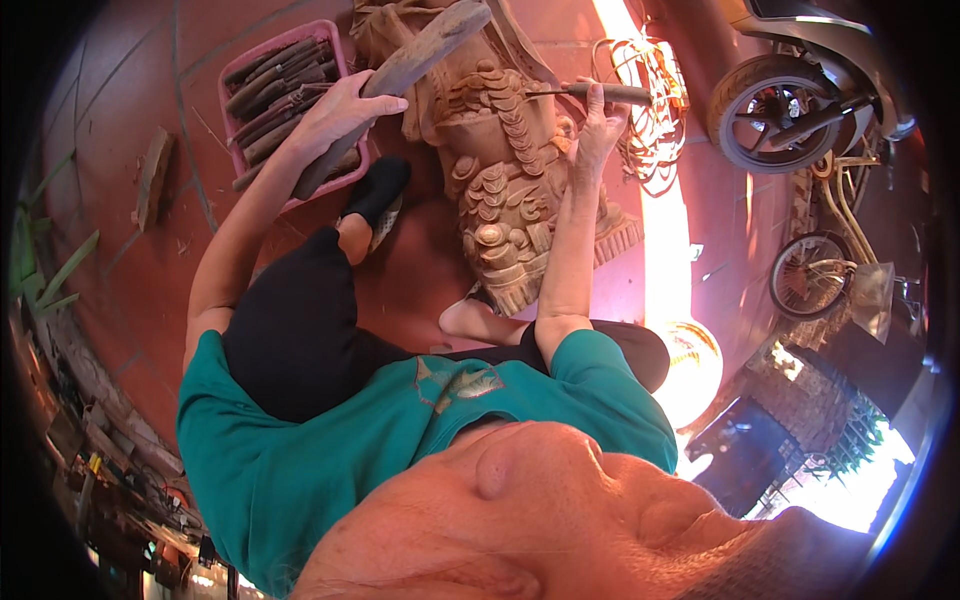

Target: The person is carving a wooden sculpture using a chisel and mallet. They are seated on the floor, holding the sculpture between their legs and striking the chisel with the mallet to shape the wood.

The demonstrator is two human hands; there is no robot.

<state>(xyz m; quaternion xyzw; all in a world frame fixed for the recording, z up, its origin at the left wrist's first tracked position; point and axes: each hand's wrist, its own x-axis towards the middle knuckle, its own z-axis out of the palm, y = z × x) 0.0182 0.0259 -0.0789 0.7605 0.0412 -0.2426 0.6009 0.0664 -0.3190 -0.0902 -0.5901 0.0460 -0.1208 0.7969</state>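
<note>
My left hand (345, 112) is closed around a thick, rough wooden club (425, 50), which slants up to the right over the top of a carving. In my right hand (598, 125) is a chisel (620, 94) with a dark handle. Its thin blade points left, and the tip is at the carving's upper part; whether it touches the wood, I cannot tell. The brown wooden carving (510, 190) lies between my legs, covered with rows of round, scale-like and beaded relief. Part of its upper end is hidden behind the club.
A pink plastic basket (228, 110) of dark-handled tools stands at my left. A wood offcut (154, 180) lies farther left on the red tiles. Beyond my right hand are a coiled cable (655, 120) in bright sunlight, a motorbike wheel (765, 112) and a smaller bicycle wheel (810, 275).
</note>
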